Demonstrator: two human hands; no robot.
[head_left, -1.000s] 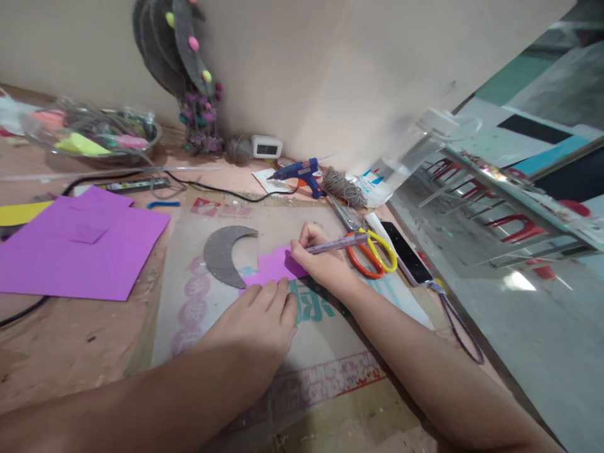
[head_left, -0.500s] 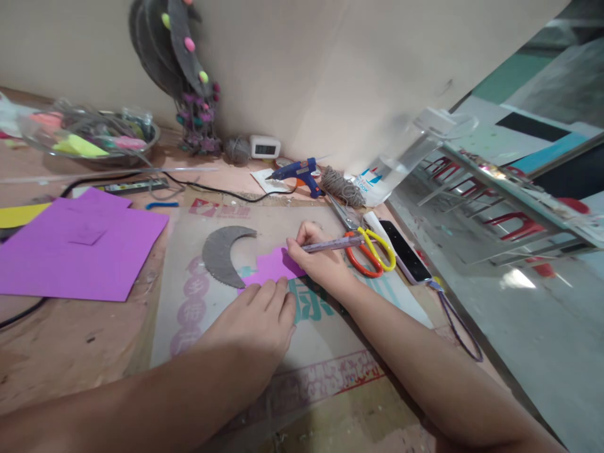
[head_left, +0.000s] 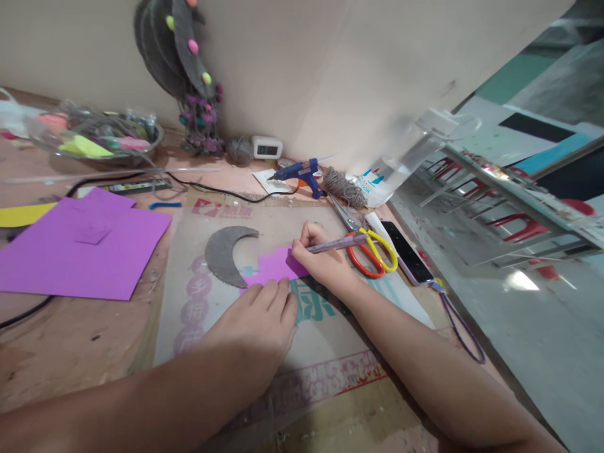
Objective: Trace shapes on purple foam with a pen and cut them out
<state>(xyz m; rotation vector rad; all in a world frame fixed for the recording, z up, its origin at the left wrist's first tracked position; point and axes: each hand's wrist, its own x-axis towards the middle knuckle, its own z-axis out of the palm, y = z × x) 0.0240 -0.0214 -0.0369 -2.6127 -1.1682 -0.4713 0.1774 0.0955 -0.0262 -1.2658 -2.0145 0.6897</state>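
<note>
the right hand [head_left: 317, 246] pinches one pen [head_left: 337, 243] at one purple paper piece [head_left: 278, 264], which lies under both hands' fingertips; the left hand [head_left: 262, 314] rests flattened on its near edge, fingers side by side. beyond the left hand sits one grey crescent [head_left: 221, 255]; right of the right hand, one pair of scissors [head_left: 377, 269]. far left, one bowl [head_left: 159, 138] holds grey strands [head_left: 101, 124], pink and yellow pieces [head_left: 89, 146].
</note>
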